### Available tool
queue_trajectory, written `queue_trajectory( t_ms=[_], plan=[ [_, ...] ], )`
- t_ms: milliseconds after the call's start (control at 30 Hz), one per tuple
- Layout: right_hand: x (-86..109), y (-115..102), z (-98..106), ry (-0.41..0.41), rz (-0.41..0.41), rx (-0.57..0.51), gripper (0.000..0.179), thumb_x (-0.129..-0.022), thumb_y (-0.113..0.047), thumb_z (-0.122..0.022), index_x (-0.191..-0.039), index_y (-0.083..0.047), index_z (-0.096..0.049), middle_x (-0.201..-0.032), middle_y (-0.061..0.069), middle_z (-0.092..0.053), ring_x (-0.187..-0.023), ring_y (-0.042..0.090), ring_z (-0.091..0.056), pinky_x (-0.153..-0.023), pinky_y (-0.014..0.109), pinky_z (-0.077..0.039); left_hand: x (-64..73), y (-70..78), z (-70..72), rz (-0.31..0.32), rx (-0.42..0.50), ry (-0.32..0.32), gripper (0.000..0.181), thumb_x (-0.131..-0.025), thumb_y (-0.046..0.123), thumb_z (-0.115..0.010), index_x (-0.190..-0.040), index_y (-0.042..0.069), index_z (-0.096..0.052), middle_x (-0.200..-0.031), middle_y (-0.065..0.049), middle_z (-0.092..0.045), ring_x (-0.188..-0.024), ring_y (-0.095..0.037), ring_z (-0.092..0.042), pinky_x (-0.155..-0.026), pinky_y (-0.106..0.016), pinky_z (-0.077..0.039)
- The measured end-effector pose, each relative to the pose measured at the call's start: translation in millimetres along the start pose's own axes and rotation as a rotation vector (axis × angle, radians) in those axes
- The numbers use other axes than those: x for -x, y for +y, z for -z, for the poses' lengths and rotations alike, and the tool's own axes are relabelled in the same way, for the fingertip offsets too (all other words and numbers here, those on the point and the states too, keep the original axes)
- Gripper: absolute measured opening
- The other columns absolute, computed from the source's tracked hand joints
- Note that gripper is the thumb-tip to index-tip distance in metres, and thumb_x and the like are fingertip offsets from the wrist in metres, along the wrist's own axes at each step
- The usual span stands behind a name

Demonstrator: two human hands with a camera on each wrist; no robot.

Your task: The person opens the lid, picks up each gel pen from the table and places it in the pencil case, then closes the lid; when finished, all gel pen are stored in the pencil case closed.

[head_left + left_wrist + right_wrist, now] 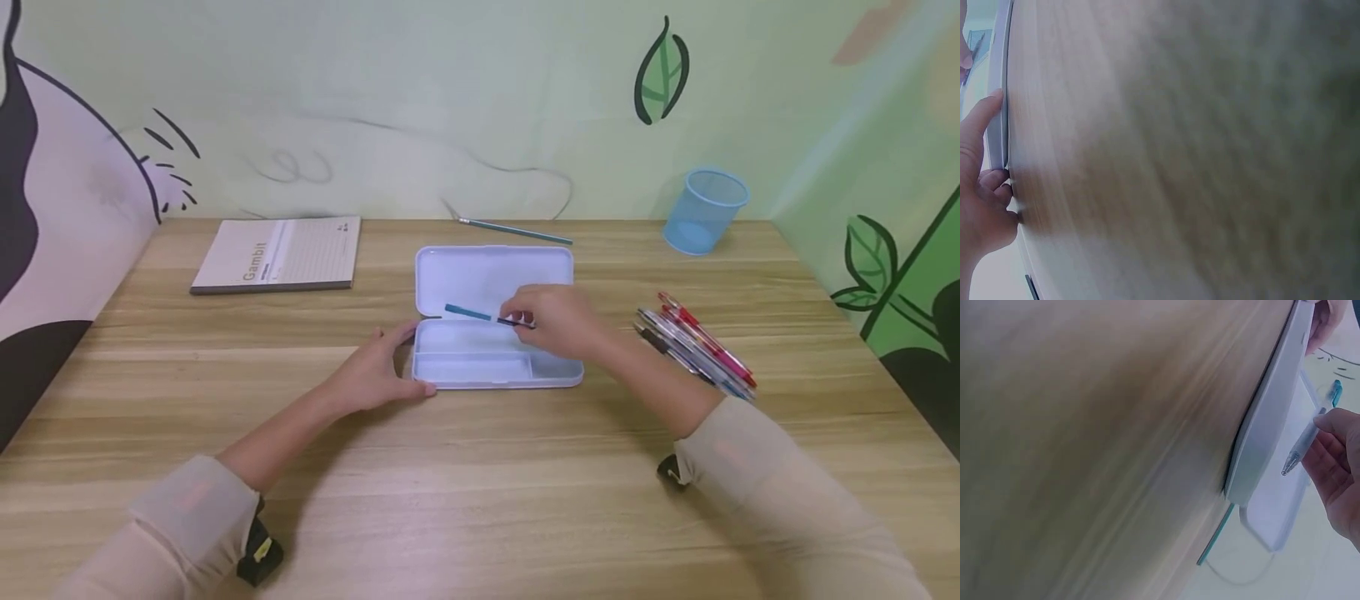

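A pale blue pencil case [472, 368] lies on the table with its lid [487, 271] folded back. My left hand [372, 371] grips its left end, thumb at the front corner and fingers round the side; the left wrist view also shows this hand [982, 181] against the case wall. Over the case, my right hand [558, 321] pinches a pen [468, 312] between thumb and fingers. In the right wrist view that pen [1302, 442] has a clear tip and a teal end, and is held tilted above the case.
A bunch of several pens [697, 346] lies right of the case. Behind the lid is a teal pencil [517, 231], near the wall. A notebook [277, 254] lies at the back left, and a blue mesh cup [703, 212] stands at the back right.
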State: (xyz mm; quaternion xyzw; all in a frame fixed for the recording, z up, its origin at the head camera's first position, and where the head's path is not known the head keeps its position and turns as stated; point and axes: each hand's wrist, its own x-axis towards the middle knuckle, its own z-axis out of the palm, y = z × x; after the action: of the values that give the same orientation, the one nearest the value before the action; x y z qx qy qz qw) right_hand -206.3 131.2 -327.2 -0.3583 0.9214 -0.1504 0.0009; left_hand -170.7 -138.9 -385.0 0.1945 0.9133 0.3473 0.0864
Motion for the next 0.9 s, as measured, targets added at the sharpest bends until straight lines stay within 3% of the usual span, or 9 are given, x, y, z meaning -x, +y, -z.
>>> queue_trajectory(
  t_ms=[400,900],
  plan=[
    [-12.0,-13,-9,-0.078,0.060,-0.019,0.019,-0.082,-0.004,-0.064,-0.099,-0.009,-0.071,-0.086,-0.001,-0.065,-0.073,0.011,-0.055,-0.065,0.023,-0.047,-0.3,0.3,1.1,0.013,-0.007,-0.012,0.091,-0.069,0.037,-0.080,-0.140,0.004,-0.034,-0.138,-0.016,-0.043,-0.128,-0.033,-0.036,-0.110,-0.051,-0.009],
    [-19.0,-14,-13,-0.206,0.015,0.025,0.019,-0.083,-0.005,-0.066,-0.100,-0.010,-0.072,-0.082,-0.002,-0.064,-0.074,0.013,-0.054,-0.070,0.027,-0.048,0.0,1.0,1.2,-0.006,0.001,0.006,0.089,-0.069,0.034,-0.079,-0.139,0.003,-0.035,-0.135,-0.016,-0.046,-0.126,-0.032,-0.039,-0.111,-0.049,-0.009]
  ],
)
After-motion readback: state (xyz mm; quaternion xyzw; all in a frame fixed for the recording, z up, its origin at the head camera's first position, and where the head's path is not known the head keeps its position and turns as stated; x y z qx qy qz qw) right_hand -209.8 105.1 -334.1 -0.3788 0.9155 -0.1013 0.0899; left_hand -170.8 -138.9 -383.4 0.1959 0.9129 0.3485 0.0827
